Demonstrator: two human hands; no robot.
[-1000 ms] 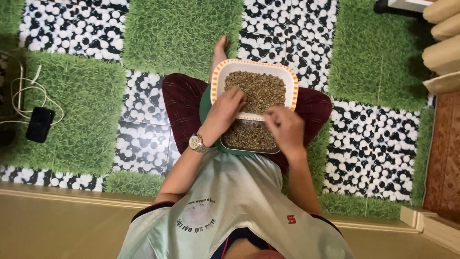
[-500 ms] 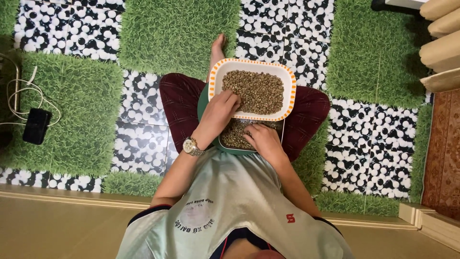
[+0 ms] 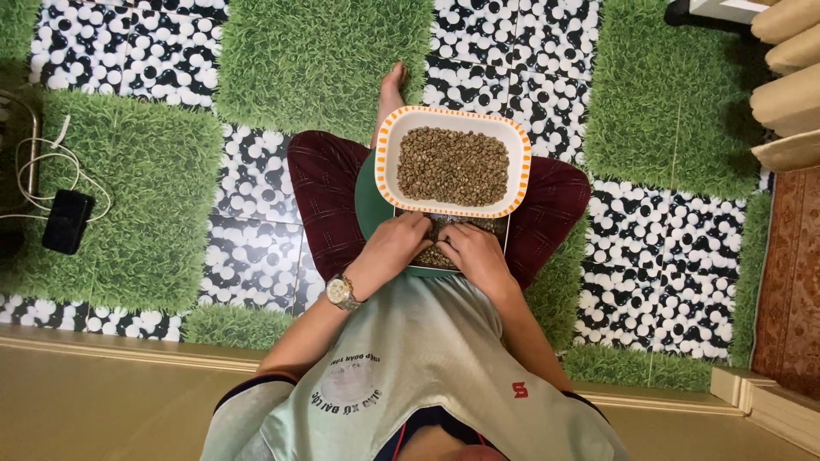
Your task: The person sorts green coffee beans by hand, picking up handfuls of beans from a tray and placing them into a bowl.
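Seated cross-legged on the floor (image 3: 256, 248), a patchwork of shaggy green grass squares and glossy black-and-white pebble tiles. On the lap, a rounded white dish (image 3: 386, 171) with an orange dashed rim, filled with small matte olive-brown beans (image 3: 453, 165), heaped evenly. Just below it, nearer the body, a green tray (image 3: 367, 201), partly covered by the dish and both hands, with more of the same beans (image 3: 437, 254) showing between the fingers. Left hand (image 3: 395, 246) resting palm down on the tray's left part, fingers loosely curled into the beans; whether anything is pinched, impossible to tell. Right hand (image 3: 471, 252) just beside it, almost touching, fingers bent down into the beans, grip likewise hidden. Metal watch (image 3: 341, 292) on the left wrist. At the floor's left edge, a black box (image 3: 67, 221) with looped white cable (image 3: 51, 171), well apart. Cream cushions (image 3: 790, 77) at the upper right corner.
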